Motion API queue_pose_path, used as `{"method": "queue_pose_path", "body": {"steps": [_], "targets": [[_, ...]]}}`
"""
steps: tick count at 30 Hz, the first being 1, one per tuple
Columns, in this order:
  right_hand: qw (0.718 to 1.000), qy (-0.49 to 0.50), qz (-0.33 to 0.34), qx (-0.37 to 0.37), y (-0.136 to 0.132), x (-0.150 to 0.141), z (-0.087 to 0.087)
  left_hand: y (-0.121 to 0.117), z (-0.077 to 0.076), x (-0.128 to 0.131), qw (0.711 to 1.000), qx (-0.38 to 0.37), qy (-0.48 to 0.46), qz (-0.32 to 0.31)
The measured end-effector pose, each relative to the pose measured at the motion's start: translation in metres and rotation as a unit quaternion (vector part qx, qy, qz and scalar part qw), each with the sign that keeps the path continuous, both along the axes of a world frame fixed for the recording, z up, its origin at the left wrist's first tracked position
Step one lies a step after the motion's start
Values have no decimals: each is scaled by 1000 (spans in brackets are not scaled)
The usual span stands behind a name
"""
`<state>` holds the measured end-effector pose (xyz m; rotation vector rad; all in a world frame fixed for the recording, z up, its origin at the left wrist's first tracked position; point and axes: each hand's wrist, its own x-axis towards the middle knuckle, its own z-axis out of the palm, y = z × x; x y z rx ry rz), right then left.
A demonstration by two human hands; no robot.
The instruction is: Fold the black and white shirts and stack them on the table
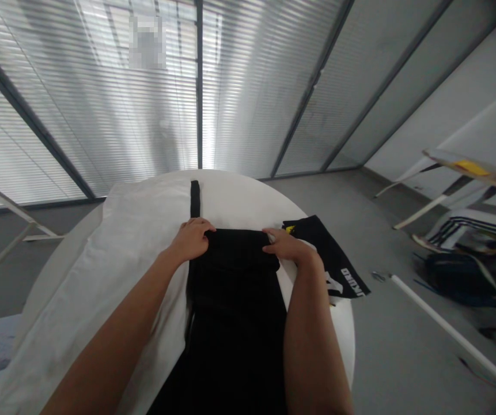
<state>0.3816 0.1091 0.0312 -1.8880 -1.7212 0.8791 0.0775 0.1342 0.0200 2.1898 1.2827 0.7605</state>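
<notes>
A long black garment lies lengthwise on a round white table, over a white cloth. My left hand grips the far left corner of its folded top edge, fingers curled over the fabric. At the far right corner my right hand pinches the same edge. A narrow black strap runs away from the garment toward the far side of the table.
A folded black cloth with white lettering hangs off the table's right edge. On the floor at right are a dark bag, a white pole and white trestle legs. Glass walls with blinds stand behind.
</notes>
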Motion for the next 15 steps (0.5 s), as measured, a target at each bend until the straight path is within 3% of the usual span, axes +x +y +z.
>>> {"method": "queue_pose_path", "body": {"steps": [3, 6, 11, 15], "targets": [[996, 4, -16, 85, 6, -15, 7, -12, 9, 13, 1000, 18, 2, 5], [991, 21, -35, 130, 11, -39, 7, -24, 0, 28, 999, 29, -40, 1], [995, -26, -39, 90, 12, -70, -24, -24, -32, 31, 1000, -2, -11, -11], [991, -79, -37, 100, 13, -77, -45, -17, -39, 25, 1000, 5, 24, -9]]}}
